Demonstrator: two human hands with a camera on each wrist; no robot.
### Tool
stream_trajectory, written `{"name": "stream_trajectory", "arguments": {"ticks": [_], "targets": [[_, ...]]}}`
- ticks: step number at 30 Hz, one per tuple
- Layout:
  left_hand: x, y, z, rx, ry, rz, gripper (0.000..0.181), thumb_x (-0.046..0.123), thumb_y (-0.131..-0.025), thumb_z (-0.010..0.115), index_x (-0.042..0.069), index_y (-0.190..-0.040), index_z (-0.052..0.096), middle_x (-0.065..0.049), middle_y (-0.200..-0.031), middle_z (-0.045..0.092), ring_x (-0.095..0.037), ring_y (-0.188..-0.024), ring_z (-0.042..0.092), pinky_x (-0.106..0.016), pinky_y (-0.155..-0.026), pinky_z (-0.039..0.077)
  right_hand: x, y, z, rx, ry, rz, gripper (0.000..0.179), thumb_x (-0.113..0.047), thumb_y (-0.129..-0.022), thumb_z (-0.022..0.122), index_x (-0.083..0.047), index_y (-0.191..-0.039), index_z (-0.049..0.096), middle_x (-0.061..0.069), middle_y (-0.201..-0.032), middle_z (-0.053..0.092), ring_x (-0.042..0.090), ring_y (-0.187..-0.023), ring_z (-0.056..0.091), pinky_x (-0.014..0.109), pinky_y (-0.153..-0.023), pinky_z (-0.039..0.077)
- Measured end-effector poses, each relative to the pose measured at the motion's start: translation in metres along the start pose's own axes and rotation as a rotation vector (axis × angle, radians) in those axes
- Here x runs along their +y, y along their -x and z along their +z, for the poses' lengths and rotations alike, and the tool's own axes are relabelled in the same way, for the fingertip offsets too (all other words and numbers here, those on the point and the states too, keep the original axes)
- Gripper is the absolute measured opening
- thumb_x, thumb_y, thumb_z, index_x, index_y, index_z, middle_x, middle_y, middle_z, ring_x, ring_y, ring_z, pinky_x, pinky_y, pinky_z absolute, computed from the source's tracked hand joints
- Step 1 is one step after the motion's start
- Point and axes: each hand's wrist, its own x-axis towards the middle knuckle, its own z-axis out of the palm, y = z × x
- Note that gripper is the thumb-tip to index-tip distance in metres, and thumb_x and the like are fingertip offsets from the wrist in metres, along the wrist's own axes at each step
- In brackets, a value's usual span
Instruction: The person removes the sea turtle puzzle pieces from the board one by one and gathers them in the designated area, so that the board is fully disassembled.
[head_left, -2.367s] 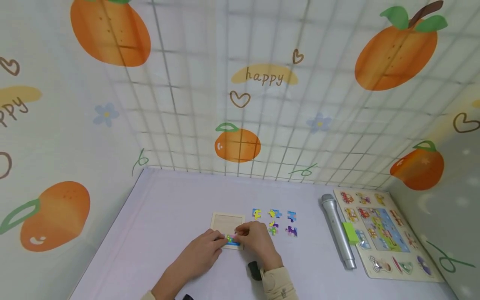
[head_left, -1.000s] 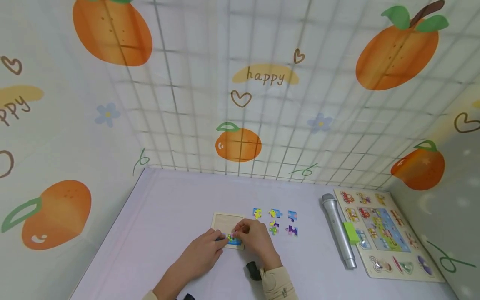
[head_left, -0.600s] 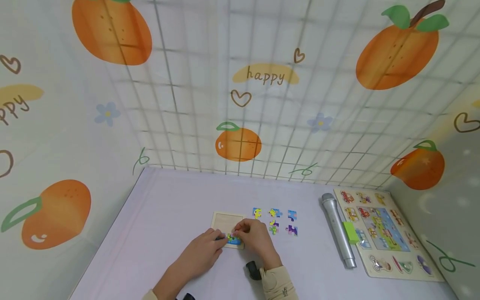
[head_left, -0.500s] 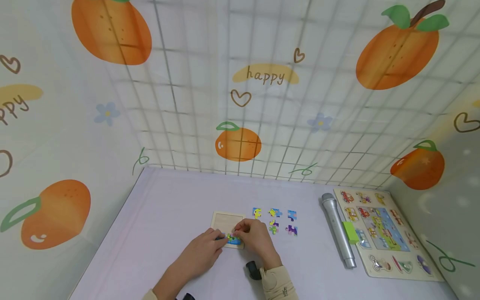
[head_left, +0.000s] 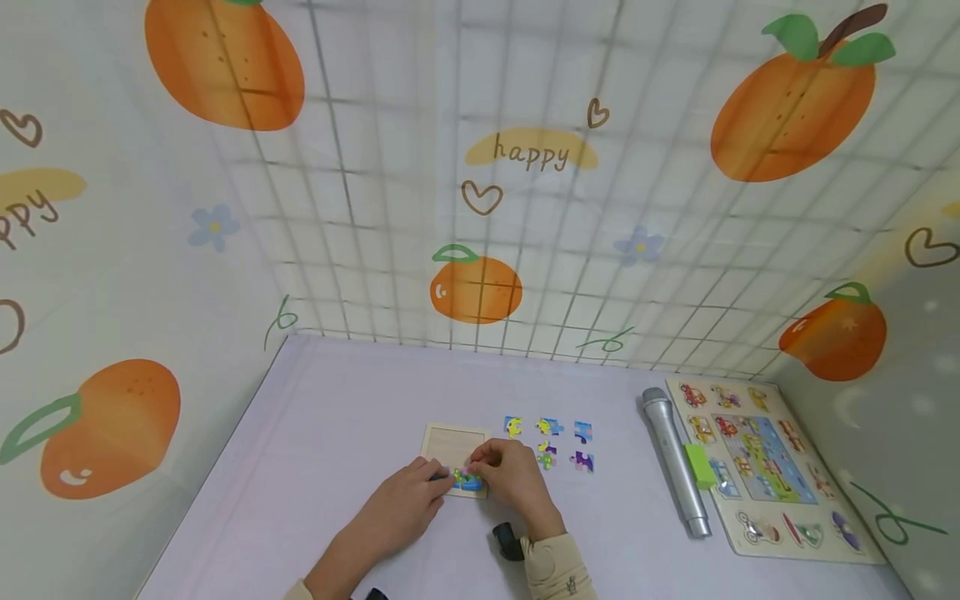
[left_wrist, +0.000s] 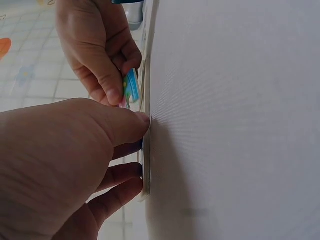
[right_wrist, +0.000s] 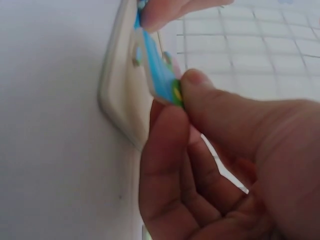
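A small square wooden puzzle tray (head_left: 454,442) lies on the table before me. My left hand (head_left: 401,502) grips its near left part, the thumb at the tray's edge and the fingertips curved onto it in the left wrist view. My right hand (head_left: 517,482) pinches a jigsaw piece (right_wrist: 162,75) between thumb and index finger. This piece is blue with green and a bit of yellow, and it is tilted over the tray's near right part. Blue colour shows in the tray under my left fingers, which hide much of it.
Several loose jigsaw pieces (head_left: 583,461) lie in two rows right of the tray. Farther right are a silver microphone (head_left: 677,462), a green block (head_left: 700,467) and a large picture puzzle board (head_left: 776,458). A printed cloth wall (head_left: 375,283) rises behind the table.
Since the oldest frame, the right hand has shifted slightly and tipped the piece, so more of its blue shows. The left hand stays in place, and the loose pieces have not moved.
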Motion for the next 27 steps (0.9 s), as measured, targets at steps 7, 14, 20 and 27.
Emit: {"name": "stream_trajectory", "arguments": {"ticks": [7,14,20,27], "targets": [[-0.001,0.001,0.004,0.018,-0.011,0.007,0.024,0.019,-0.094,0.073,0.014,-0.117,0.077,0.004,-0.118,0.068,-0.012,-0.104,0.060,-0.026,-0.086,0.057,0.003,0.001,-0.004,0.002,-0.001,0.009,0.008,-0.022,-0.090,0.080,-0.018,-0.086,0.075,-0.006,-0.078,0.070,0.011,-0.070,0.057,0.024,-0.060,0.046],[-0.001,0.002,0.006,0.029,-0.017,0.017,0.027,0.019,-0.094,0.073,0.013,-0.121,0.076,0.003,-0.120,0.068,-0.012,-0.105,0.060,-0.028,-0.089,0.057,0.008,0.002,-0.012,0.012,0.014,-0.011,0.005,-0.021,-0.091,0.079,-0.017,-0.088,0.076,-0.005,-0.082,0.072,0.010,-0.073,0.058,0.024,-0.063,0.048],[-0.001,0.003,0.009,0.064,-0.027,0.020,0.028,0.018,-0.091,0.076,0.015,-0.119,0.076,0.004,-0.119,0.068,-0.011,-0.105,0.061,-0.028,-0.087,0.058,0.013,0.005,-0.022,0.031,0.012,0.016,0.006,-0.021,-0.090,0.079,-0.016,-0.089,0.076,-0.004,-0.081,0.072,0.011,-0.073,0.058,0.024,-0.061,0.048],[0.000,0.002,0.007,0.061,-0.001,0.012,0.028,0.016,-0.092,0.076,0.013,-0.119,0.076,0.003,-0.120,0.069,-0.012,-0.106,0.061,-0.029,-0.090,0.058,0.022,0.010,-0.036,0.066,0.016,0.041,0.007,-0.021,-0.088,0.080,-0.015,-0.090,0.077,-0.003,-0.084,0.073,0.012,-0.075,0.059,0.026,-0.062,0.049]]}}
